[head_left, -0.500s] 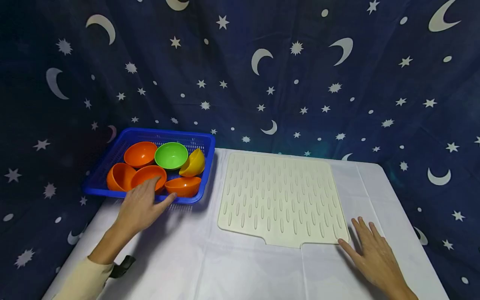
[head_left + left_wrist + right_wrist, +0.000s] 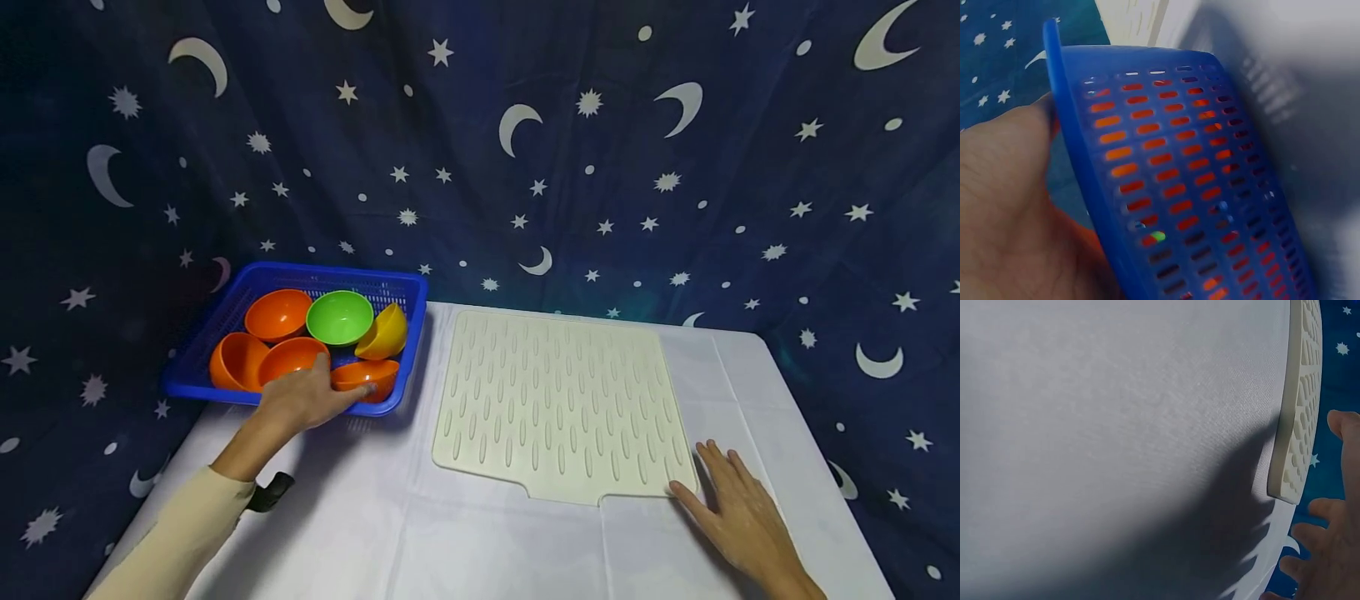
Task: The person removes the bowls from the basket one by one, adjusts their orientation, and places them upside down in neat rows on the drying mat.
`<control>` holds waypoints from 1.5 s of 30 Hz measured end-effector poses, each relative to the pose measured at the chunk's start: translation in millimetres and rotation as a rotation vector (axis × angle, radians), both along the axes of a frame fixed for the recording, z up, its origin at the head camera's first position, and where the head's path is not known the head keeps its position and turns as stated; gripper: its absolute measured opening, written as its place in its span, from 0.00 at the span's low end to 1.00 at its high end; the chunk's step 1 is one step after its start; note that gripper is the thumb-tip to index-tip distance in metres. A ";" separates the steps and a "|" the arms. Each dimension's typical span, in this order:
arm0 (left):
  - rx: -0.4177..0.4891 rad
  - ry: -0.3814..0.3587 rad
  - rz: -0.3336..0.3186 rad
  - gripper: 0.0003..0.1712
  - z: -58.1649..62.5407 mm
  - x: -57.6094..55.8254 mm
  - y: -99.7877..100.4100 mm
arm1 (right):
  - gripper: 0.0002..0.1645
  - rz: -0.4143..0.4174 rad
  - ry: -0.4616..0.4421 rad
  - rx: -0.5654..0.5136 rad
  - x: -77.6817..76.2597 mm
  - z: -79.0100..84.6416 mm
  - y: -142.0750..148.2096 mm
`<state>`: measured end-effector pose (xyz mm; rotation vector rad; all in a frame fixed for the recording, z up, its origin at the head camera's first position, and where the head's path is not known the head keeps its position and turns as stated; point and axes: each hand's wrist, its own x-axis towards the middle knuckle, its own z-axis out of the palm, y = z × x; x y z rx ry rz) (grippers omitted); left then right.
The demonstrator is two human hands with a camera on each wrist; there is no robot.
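Observation:
My left hand [image 2: 307, 396] reaches over the near rim of a blue basket [image 2: 258, 392]. Its thumb overlaps the front of an orange bowl [image 2: 375, 375] at the near right corner, while the forefinger dips beside the right rim of a second orange bowl [image 2: 291, 354]. The left wrist view has this hand [image 2: 1010, 194] against the slotted basket wall [image 2: 1172, 156], orange showing through. Spread fingers mark my right hand [image 2: 742, 517], whose thumb tip is right at the near right corner of a cream ribbed mat [image 2: 558, 400]. Nothing is in that hand [image 2: 1329, 531].
More bowls sit in the basket: orange ones at the far left [image 2: 277, 315] and near left [image 2: 236, 361], a green one [image 2: 340, 318] and a yellow one [image 2: 384, 332] tilted on its side. A white cloth [image 2: 480, 542] covers the table. Behind hangs a dark blue curtain [image 2: 465, 125] with moons and stars.
My left hand has moved right and farther over the basket, its thumb now across the near right orange bowl. The right hand stays beside the mat. The bowls stand as before.

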<state>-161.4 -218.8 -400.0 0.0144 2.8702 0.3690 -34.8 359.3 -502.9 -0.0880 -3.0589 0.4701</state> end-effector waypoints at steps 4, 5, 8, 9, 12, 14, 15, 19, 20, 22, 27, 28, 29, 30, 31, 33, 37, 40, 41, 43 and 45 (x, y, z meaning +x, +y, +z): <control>-0.036 -0.098 -0.002 0.70 1.9 -6.2 9.2 | 0.60 0.002 -0.046 -0.022 -6.6 -0.5 0.3; -0.033 -0.104 0.002 0.70 1.6 -7.7 10.6 | 0.60 0.003 -0.058 -0.027 -7.8 -0.6 0.6; -0.005 -0.110 0.035 0.72 -0.6 -11.4 13.7 | 0.60 0.023 -0.064 -0.039 -10.7 -1.8 2.7; 0.006 -0.105 0.047 0.72 -1.2 -12.4 13.7 | 0.59 0.031 -0.059 -0.037 -11.4 -2.3 3.3; 0.063 -0.096 0.081 0.72 -4.0 -14.9 13.4 | 0.58 0.055 -0.046 -0.037 -13.8 -4.1 5.3; 0.102 -0.093 0.087 0.72 -5.4 -16.1 11.6 | 0.58 0.070 -0.050 -0.042 -14.9 -5.1 6.3; 0.121 -0.094 0.092 0.71 -6.2 -16.8 10.6 | 0.57 0.075 -0.051 -0.043 -15.3 -5.5 6.7; 0.193 -0.094 0.095 0.69 -8.4 -19.4 6.4 | 0.57 0.073 -0.051 -0.043 -14.1 -5.9 8.0; 0.206 -0.088 0.095 0.68 -8.7 -20.2 5.5 | 0.57 0.076 -0.044 -0.047 -13.9 -6.1 8.4; 0.234 -0.076 0.094 0.68 -9.4 -21.9 4.0 | 0.56 0.092 -0.035 -0.063 -12.9 -6.3 8.9; 0.295 -0.080 0.101 0.61 -11.7 -24.3 2.1 | 0.55 0.147 -0.042 -0.086 -10.7 -6.8 8.7; 0.304 -0.085 0.106 0.59 -12.2 -24.7 1.8 | 0.54 0.151 -0.041 -0.083 -10.4 -6.9 8.5; 0.313 -0.087 0.107 0.57 -12.7 -25.0 1.3 | 0.54 0.152 -0.038 -0.079 -10.5 -6.9 8.2; 0.311 -0.087 0.112 0.57 -13.4 -25.5 0.6 | 0.55 0.152 -0.037 -0.081 -10.7 -6.9 8.0; 0.311 -0.082 0.115 0.58 -13.4 -25.5 0.6 | 0.55 0.154 -0.035 -0.077 -10.7 -7.1 8.3; 0.304 -0.065 0.121 0.60 -13.9 -25.7 0.3 | 0.55 0.153 -0.055 -0.062 -10.1 -7.1 8.1; 0.273 -0.011 0.126 0.64 -14.0 -23.7 0.6 | 0.56 0.145 -0.122 -0.032 -9.8 -3.9 8.3; 0.266 0.057 0.122 0.66 -14.3 -21.1 0.9 | 0.55 0.143 -0.144 -0.028 -11.2 -0.6 8.9; 0.269 0.081 0.119 0.66 -14.4 -19.4 1.0 | 0.54 0.144 -0.141 -0.026 -11.9 0.0 9.5; 0.279 0.142 0.113 0.64 -15.4 -14.5 0.7 | 0.53 0.149 -0.136 -0.024 -12.7 0.7 10.8; 0.290 0.207 0.108 0.61 -16.7 -7.1 0.9 | 0.52 0.156 -0.126 -0.024 -12.6 0.2 12.3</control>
